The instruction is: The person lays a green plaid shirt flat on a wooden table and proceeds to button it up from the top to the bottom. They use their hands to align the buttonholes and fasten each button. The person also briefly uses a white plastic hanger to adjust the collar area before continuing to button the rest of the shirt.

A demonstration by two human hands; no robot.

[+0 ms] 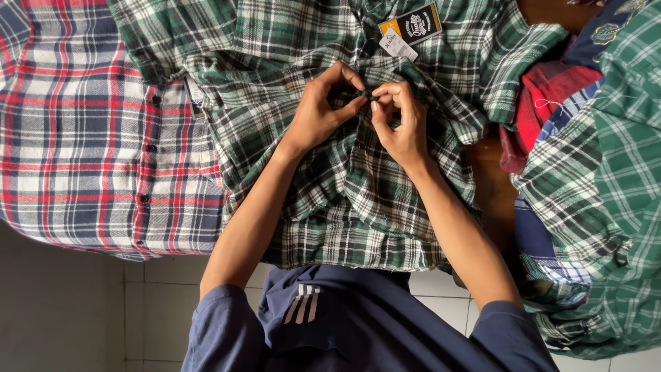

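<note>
We had two tags up top, on the green shirt [358,172] near its collar. The black tag [412,25] was a tilted rectangle with an orange-yellow corner and pale print. Just below it, touching, sat the white tag [398,45], smaller and slanted the other way. Further left, a small grey label [195,93] peeked out at the shirt's edge, too small to make out.

two hands [317,114], several plaid shirts [358,193]
</note>
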